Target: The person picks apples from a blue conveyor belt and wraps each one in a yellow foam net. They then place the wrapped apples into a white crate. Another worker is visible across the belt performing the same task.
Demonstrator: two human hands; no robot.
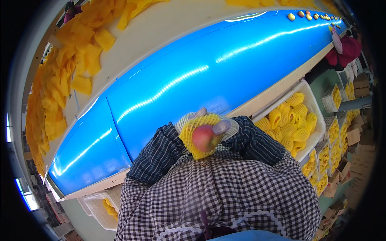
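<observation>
Close to my chest, a red and yellow apple sits partly inside a yellow foam net sleeve, its bare side facing up at me. My left hand, in a striped glove, grips the sleeve from the far left side; most of its fingers are hidden behind the net. With its gloved thumb on the apple's upper right, my right hand holds the fruit and the sleeve's edge. Beneath and beyond both hands runs a blue conveyor belt with a pale wooden edge.
To the right, a white crate holds several net-wrapped apples. Another crate stands at lower left. Flat yellow foam nets lie heaped on the far ledge. Apples rest at the belt's far right, where another person reaches in.
</observation>
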